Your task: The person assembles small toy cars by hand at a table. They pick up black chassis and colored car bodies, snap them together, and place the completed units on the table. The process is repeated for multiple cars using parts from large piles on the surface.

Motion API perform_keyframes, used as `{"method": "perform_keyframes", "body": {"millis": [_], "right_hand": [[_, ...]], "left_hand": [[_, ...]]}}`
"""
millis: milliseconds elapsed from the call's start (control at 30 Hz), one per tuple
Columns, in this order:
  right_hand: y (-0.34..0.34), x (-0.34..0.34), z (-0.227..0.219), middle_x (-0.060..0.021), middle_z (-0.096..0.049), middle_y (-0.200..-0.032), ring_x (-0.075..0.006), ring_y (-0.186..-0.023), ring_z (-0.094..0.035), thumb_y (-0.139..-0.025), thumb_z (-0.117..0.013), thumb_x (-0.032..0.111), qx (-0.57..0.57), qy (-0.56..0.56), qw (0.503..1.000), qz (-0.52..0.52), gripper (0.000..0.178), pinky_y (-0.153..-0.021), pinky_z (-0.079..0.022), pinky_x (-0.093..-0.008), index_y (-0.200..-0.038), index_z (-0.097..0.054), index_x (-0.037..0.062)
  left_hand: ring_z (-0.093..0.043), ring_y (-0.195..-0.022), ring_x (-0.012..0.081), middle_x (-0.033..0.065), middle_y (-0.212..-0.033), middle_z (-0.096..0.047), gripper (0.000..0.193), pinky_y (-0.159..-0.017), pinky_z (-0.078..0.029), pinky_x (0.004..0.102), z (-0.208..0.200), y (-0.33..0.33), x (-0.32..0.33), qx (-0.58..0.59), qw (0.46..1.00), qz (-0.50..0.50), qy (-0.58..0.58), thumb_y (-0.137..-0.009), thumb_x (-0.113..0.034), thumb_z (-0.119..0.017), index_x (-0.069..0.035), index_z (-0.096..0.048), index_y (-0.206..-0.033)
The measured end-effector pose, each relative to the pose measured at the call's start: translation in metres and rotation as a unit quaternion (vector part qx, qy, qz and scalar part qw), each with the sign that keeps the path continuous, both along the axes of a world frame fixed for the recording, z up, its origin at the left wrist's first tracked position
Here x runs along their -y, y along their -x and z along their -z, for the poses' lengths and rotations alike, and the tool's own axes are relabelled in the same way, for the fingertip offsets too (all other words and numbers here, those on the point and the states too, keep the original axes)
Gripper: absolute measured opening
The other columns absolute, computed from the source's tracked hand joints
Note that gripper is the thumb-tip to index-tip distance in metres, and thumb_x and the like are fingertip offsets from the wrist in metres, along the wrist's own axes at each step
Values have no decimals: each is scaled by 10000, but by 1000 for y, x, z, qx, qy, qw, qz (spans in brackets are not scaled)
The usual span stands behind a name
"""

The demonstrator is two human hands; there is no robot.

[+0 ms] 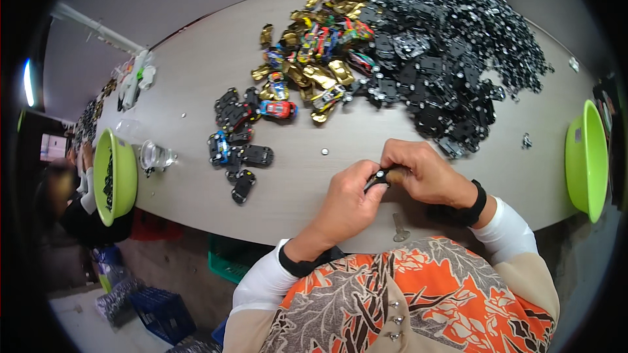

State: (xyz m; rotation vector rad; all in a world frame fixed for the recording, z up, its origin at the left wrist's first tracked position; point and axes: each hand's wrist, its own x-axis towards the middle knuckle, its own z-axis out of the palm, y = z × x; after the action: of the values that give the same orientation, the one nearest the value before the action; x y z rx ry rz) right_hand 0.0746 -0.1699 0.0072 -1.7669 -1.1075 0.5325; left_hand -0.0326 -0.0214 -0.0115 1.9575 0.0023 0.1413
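Note:
Near the table's front edge, my left hand (352, 201) and my right hand (422, 168) meet over a small black toy car base (379, 178) with a silver wheel. Both hands pinch it between thumb and fingers, which hide most of it. A flat, key-shaped metal piece (400, 227) lies on the table below my right hand. Left of the hands sits a small round silver piece (325, 151). Black toy car bases (428, 88) are heaped beyond my right hand. Gold and coloured car bodies (320, 77) are piled beside them.
Small black-and-silver wheel parts (504, 36) cover the far right. Several upturned toy cars (257, 155) and a red car (278, 110) lie left of centre. Green basins (589, 163) (126, 180) stand at both sides. A clear cup (156, 155) is near the left basin; another person (82, 202) sits beyond.

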Motion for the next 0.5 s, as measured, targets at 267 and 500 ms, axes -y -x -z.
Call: {"method": "perform_keyframes", "body": {"millis": [267,500], "right_hand": [[5,-19,1,-134,-559,-733,-284,-620,-559,-730,-639,-26,14,-38,999,-13,119,-546,-428,-338,-799,-543,-17],[-11,-11,-6,-92,-548,-713,-186,-576,-534,-749,-658,-2,32,-33,998,31,132,-531,-423,-278,-842,-565,-16]], "left_hand": [[-608,-731,190,119,-835,-622,239,-659,-476,299,-14,13,-23,7,1000,-24,-6,-767,-6,-611,26,-585,-1002],[-626,-769,104,94,-877,-679,366,-665,-494,239,-28,20,-162,2,935,-336,-114,-781,-21,-610,-56,-620,-1144]]}}
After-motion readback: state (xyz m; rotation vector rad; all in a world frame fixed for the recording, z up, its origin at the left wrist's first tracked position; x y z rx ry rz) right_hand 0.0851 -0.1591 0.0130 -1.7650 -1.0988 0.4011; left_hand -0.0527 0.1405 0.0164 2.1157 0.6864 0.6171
